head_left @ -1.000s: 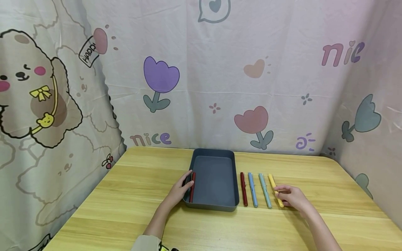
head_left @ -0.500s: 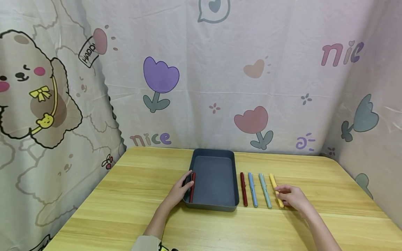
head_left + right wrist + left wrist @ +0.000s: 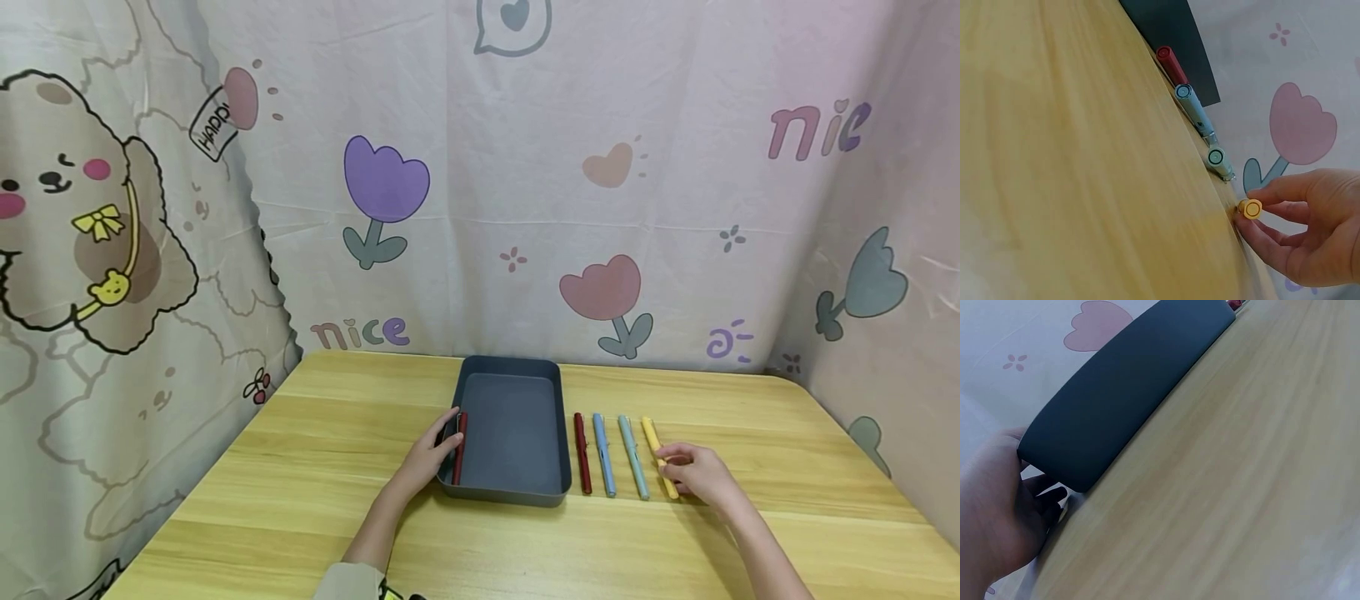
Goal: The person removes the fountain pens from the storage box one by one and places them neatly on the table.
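Observation:
My left hand grips the left wall of a dark grey rectangular tray, thumb over the rim. In the left wrist view its fingers curl at the outside of the tray. Inside, along that wall, lies a dark red pen, partly behind the thumb. At the right, my right hand pinches a yellow pen between thumb and fingers. The right wrist view shows the round end of the yellow pen between the fingertips, close to the tabletop.
Between tray and right hand, another dark red pen, a blue pen and a mint green pen lie side by side on the wooden table. A printed curtain hangs behind the table and along its sides.

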The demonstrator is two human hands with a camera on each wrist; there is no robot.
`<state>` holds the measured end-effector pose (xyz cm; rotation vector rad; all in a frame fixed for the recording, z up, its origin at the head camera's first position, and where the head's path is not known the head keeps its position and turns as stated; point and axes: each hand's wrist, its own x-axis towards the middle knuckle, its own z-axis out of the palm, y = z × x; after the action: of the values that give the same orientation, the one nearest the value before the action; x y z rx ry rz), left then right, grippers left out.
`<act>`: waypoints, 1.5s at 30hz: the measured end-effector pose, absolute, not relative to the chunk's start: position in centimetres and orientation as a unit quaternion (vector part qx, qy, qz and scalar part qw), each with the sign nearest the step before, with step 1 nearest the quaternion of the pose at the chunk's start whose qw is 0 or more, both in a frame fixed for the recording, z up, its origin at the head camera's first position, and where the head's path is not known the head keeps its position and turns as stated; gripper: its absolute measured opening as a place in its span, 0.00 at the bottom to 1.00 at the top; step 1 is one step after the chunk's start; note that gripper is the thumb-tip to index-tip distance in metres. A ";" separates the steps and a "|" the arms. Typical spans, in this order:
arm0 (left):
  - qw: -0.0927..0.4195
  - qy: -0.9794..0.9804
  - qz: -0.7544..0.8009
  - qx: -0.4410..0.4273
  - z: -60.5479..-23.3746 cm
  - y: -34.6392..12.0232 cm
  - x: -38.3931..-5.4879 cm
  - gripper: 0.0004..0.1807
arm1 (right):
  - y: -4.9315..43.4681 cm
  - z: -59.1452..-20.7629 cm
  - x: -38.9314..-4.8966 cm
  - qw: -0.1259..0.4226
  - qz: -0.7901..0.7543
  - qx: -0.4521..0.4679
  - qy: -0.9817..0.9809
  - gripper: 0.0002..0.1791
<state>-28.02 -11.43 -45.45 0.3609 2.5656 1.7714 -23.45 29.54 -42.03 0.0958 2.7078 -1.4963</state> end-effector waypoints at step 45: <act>-0.003 0.815 0.569 0.109 -45.3 -11.3 -28.0 0.28 | 29.4 -42.4 -23.6 -0.006 -0.441 -0.008 0.897 0.11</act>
<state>-27.96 -11.29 -45.33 0.3437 2.5656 1.7903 -23.60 29.36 -42.38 -0.0238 2.8305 -1.3914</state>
